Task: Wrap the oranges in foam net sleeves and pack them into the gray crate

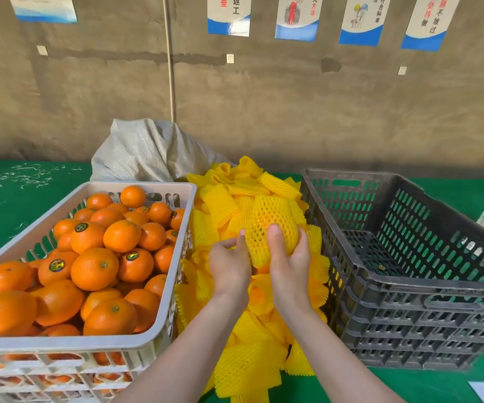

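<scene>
both hands held one orange point(264, 221) inside a yellow foam net sleeve point(278, 210), above the pile of loose sleeves point(249, 359) on the green bench point(16, 199). the right hand point(288, 257) cupped it, thumb across its front, and the left hand point(229, 266) pinched the sleeve's left side. the gray crate point(409, 283) stood just right of the pile, and the white crate point(173, 257) of bare oranges point(93, 269) stood left.

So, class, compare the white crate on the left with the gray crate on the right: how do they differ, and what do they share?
Colour: the white crate is pale, the gray crate dark.
Contents: the white crate is heaped with oranges; the gray crate shows none inside.
Place: the white crate sits left of the yellow foam sleeves, the gray crate right of them.
Both are slotted plastic crates on the green table.
</scene>
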### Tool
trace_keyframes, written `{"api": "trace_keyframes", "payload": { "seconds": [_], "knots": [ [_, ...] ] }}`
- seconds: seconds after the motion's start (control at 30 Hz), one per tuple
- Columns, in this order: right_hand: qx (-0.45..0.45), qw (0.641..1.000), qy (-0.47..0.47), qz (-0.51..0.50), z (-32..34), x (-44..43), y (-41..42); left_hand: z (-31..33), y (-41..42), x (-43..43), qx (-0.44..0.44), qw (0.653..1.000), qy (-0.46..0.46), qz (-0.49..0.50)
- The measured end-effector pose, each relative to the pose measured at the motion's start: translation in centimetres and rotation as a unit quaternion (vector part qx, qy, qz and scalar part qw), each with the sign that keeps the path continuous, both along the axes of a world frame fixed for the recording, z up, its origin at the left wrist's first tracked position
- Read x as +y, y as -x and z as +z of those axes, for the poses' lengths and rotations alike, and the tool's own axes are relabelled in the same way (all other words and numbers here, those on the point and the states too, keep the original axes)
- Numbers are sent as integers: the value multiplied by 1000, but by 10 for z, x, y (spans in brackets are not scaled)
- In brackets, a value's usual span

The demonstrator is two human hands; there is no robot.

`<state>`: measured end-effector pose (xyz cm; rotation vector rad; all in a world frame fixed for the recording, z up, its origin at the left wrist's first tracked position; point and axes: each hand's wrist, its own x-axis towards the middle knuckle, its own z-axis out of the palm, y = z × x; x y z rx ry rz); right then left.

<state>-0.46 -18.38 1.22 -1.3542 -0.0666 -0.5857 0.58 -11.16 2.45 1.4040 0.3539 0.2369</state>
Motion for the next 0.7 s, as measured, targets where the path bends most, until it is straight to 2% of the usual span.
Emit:
{"api": "trace_keyframes", "payload": {
  "seconds": [0.07,0.2,0.27,0.33,0.37,0.43,0.53,0.7],
  "knots": [
    [7,999,44,-11,3,-11,-2,1,2,7,-34,998,-51,-33],
    [13,989,148,7,4,-19,-1,8,12,11,-115,957,22,-266],
    [35,975,207,76,2,-21,3,8,11,13,-77,962,43,-259],
    [57,944,290,146,-1,-27,7,6,5,23,-56,970,72,-226],
    [49,925,342,159,-2,-29,10,6,3,28,-54,969,86,-227],
    [-7,902,416,117,-3,-32,15,4,1,34,-47,964,111,-238],
    [-108,911,398,9,-6,-31,14,2,2,32,-58,959,137,-242],
    [-192,918,328,-112,-10,-24,13,6,2,34,-55,959,165,-226]
  ]
}}
